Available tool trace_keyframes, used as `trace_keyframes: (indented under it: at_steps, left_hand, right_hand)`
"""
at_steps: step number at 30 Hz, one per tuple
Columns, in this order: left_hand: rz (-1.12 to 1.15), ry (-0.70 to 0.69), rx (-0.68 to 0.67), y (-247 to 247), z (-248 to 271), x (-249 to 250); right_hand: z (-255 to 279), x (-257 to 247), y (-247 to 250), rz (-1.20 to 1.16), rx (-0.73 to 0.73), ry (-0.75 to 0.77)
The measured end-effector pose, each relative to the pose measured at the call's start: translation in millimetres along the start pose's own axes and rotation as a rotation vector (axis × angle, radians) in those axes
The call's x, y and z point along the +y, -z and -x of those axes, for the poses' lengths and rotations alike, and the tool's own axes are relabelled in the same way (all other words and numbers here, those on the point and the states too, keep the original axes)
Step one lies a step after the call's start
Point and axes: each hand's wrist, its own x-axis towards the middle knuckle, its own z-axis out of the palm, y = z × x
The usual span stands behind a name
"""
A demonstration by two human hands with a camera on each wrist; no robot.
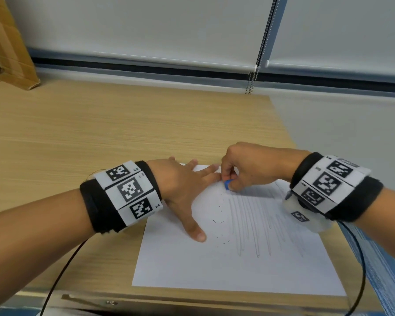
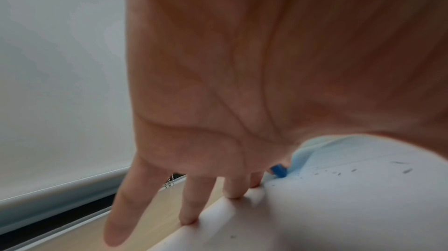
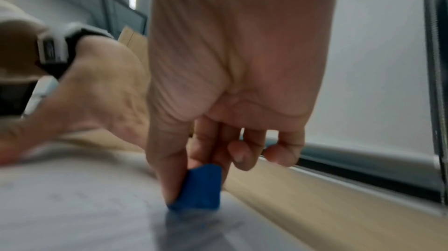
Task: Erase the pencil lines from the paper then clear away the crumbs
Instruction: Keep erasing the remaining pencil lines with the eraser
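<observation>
- Paper (image 1: 214, 265) lies flat on the desk (image 1: 100, 133), near the front right corner. Pencil lines (image 1: 255, 224) run as tall zigzags across its right half; the left part looks rubbed clean already.
- Crumbs (image 1: 220, 221) are scattered in the cleaned patch, just left of the lines.
- Eraser (image 3: 198, 188), small & blue, is down on the sheet near the far edge, pinched btwn thumb & fingers of my right hand (image 1: 249, 165).
- Left hand (image 1: 185, 188) is spread flat, fingers straight, pressing the paper's far left corner; it grips nothing.
- Step as I judge it: mid-erase, most lines left, crumbs not cleared yet.
- Risks from here:
  - Far edge by the left fingers looks a bit lifted in the left wrist view; a hard stroke toward it could buckle or crease the sheet.
  - Eraser is working right beside my left fingertips, so strokes may knock them & shift the hold.
  - Paper sits close to the desk's right edge; if pressure slips it could slide off w/ the crumbs.
</observation>
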Motion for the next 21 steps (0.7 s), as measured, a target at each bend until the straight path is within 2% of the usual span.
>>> trace_keyframes:
  at_steps: [3, 7, 8, 11, 12, 16, 19, 21]
  left_hand:
    - [-0.008, 0.0, -0.003, -1, -1, -2]
    - [-0.024, 0.006, -0.004, 0, -2, -1]
    - [-0.027, 0.008, -0.004, 0, -2, -1]
    - [-0.027, 0.004, -0.002, -1, -3, -2]
    - [-0.027, 0.003, -0.004, -1, -3, -2]
    - [-0.041, 0.008, -0.002, 0, -1, 1]
    - [-0.052, 0.017, -0.005, 2, 0, 2]
    - [-0.048, 0.018, -0.009, 3, 0, 3]
  right_hand:
    - [6, -8, -2, -0.034, -0.149, 0.006]
    - [4, -6, -3, -0.004, 0.001, -0.007]
    - [6, -8, -5, -0.009, -0.012, -0.014]
    - [14, -16, -8, -0.031, -0.178, 0.004]
    - [14, -16, -7, -0.035, -0.177, 0.0]
    - [16, -12, -9, -0.032, -0.018, -0.031]
    - [24, -20, -13, -0.061, -0.15, -0.001]
    - [24, -20, -10, -0.058, -0.151, -0.02]
